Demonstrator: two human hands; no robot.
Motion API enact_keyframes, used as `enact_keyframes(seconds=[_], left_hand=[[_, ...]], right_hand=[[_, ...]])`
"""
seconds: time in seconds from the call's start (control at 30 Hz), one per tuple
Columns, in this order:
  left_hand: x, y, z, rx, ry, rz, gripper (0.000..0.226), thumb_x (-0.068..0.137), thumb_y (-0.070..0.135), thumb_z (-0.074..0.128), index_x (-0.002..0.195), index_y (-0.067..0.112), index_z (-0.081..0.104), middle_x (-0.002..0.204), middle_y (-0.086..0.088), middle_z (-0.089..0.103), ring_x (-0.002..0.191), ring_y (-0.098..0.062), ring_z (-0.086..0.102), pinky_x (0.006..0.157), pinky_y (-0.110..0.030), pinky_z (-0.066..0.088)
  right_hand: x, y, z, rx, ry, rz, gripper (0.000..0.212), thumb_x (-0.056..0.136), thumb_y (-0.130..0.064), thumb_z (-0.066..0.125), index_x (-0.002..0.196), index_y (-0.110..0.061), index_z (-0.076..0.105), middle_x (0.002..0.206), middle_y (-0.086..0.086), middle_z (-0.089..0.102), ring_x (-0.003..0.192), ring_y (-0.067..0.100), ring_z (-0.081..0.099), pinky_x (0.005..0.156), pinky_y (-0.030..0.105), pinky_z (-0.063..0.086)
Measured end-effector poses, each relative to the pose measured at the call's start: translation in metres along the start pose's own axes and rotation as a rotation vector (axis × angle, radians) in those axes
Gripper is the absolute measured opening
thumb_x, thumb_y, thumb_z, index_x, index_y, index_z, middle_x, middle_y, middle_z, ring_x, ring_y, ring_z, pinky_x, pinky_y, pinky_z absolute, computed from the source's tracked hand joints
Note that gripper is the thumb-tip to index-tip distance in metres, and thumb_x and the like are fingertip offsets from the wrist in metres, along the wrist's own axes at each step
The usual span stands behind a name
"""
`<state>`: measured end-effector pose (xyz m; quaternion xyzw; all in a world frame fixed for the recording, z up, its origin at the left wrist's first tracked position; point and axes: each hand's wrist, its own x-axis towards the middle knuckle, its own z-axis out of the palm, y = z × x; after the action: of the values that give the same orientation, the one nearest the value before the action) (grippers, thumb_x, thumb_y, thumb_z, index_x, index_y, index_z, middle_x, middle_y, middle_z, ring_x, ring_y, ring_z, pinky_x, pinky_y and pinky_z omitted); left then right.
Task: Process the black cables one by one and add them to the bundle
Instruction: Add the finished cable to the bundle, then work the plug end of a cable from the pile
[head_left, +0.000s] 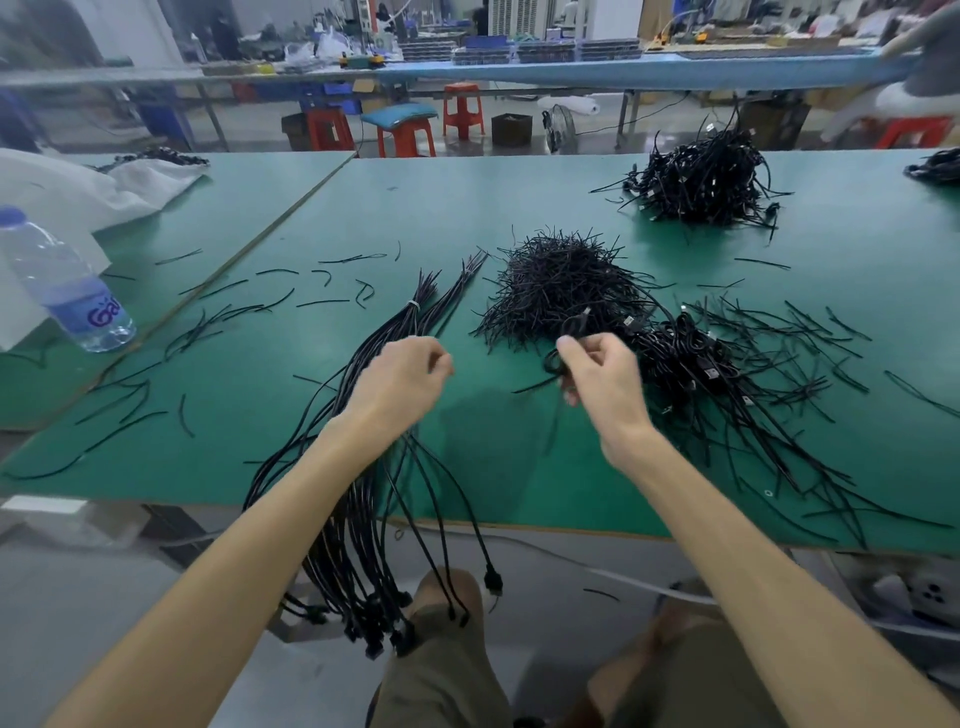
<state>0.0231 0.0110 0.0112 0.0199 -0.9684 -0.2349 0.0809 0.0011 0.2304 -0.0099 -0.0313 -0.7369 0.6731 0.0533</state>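
1 coiled black cable (571, 326) pinched in right hand (605, 376); left hand (400, 376) curled above bundle (410, 316), grip unclear.

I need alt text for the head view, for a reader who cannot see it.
The right hand pinches a coiled black cable above a green table, while the blurred left hand hovers over the tied cable bundle. A heap of black ties lies behind them.

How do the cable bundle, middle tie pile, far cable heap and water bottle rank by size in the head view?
1. cable bundle
2. middle tie pile and far cable heap look about alike; the heap is farther, so unranked
3. water bottle
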Motion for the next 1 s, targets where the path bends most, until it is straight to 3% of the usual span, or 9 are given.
enact_keyframes(seconds=[0.07,0.17,0.3,0.4,0.53,0.67,0.77,0.9,1.0], left_hand=[[0.001,-0.011,-0.001,0.297,0.067,-0.105,0.027,0.107,0.028,0.045,0.111,0.007,0.061,0.109,-0.011,0.064,0.085,-0.026,0.059,0.071,-0.04,0.046],[0.001,-0.021,-0.001,0.537,-0.074,-0.245,0.034,0.107,0.029,0.046,0.124,0.0,0.049,0.122,-0.019,0.058,0.105,-0.034,0.06,0.073,-0.038,0.037],[-0.001,-0.027,0.005,0.639,-0.197,-0.249,0.03,0.106,0.025,0.05,0.124,0.002,0.043,0.115,-0.015,0.066,0.092,-0.031,0.061,0.065,-0.035,0.037],[0.001,-0.026,0.005,0.616,-0.195,-0.239,0.024,0.104,0.014,0.053,0.122,0.001,0.045,0.12,-0.017,0.064,0.107,-0.035,0.063,0.073,-0.039,0.038],[0.004,-0.025,-0.001,0.525,-0.181,-0.228,0.013,0.101,0.007,0.056,0.101,0.005,0.043,0.113,-0.018,0.062,0.09,-0.032,0.056,0.072,-0.04,0.038],[0.003,-0.025,-0.005,0.454,-0.05,-0.223,0.018,0.102,0.008,0.053,0.087,0.008,0.042,0.095,-0.012,0.052,0.063,-0.021,0.041,0.066,-0.04,0.036],[0.005,-0.018,-0.011,0.279,0.039,-0.162,0.01,0.102,0.016,0.053,0.096,0.008,0.054,0.095,-0.009,0.057,0.071,-0.026,0.055,0.067,-0.041,0.044],[0.003,0.009,-0.011,-0.299,-0.166,-0.098,0.01,0.101,0.022,0.061,0.101,0.012,0.061,0.077,-0.004,0.068,0.056,-0.012,0.061,0.057,-0.024,0.048],[-0.004,0.03,-0.009,-0.571,-0.332,-0.005,0.01,0.1,0.016,0.065,0.102,0.006,0.063,0.074,-0.006,0.065,0.053,-0.018,0.056,0.051,-0.025,0.047]], right_hand=[[0.014,-0.015,-0.022,-0.101,0.042,-0.034,0.014,0.095,-0.029,0.066,0.093,-0.018,0.059,0.091,0.006,0.068,0.073,0.017,0.061,0.068,0.036,0.051],[0.034,-0.03,-0.051,-0.426,0.111,-0.146,0.015,0.095,-0.028,0.067,0.091,-0.015,0.06,0.093,0.002,0.066,0.084,0.019,0.063,0.073,0.03,0.048],[0.054,-0.025,-0.076,-0.791,0.213,-0.164,0.025,0.1,-0.024,0.062,0.111,-0.001,0.06,0.112,0.017,0.059,0.095,0.029,0.057,0.082,0.038,0.046],[0.054,-0.012,-0.085,-0.887,0.226,-0.12,0.026,0.102,-0.022,0.057,0.118,-0.001,0.056,0.12,0.02,0.056,0.103,0.034,0.056,0.085,0.041,0.046],[0.048,-0.003,-0.084,-0.928,0.261,-0.151,0.033,0.105,-0.029,0.051,0.128,-0.005,0.049,0.126,0.02,0.051,0.11,0.036,0.052,0.084,0.044,0.046],[0.044,-0.003,-0.08,-1.038,0.331,-0.246,0.036,0.104,-0.032,0.054,0.124,-0.002,0.05,0.127,0.022,0.046,0.116,0.038,0.044,0.098,0.046,0.04],[0.036,-0.008,-0.068,-1.053,0.345,-0.395,0.034,0.1,-0.026,0.06,0.126,-0.006,0.053,0.127,0.018,0.045,0.121,0.035,0.04,0.104,0.046,0.032],[0.013,-0.016,-0.033,-0.918,0.054,-0.571,0.044,0.094,-0.014,0.065,0.137,-0.015,0.054,0.131,0.009,0.051,0.122,0.026,0.043,0.106,0.039,0.035],[-0.007,-0.011,-0.001,-0.855,-0.25,-0.679,0.058,0.09,-0.008,0.069,0.144,-0.013,0.05,0.139,0.006,0.052,0.125,0.026,0.043,0.111,0.041,0.036]])
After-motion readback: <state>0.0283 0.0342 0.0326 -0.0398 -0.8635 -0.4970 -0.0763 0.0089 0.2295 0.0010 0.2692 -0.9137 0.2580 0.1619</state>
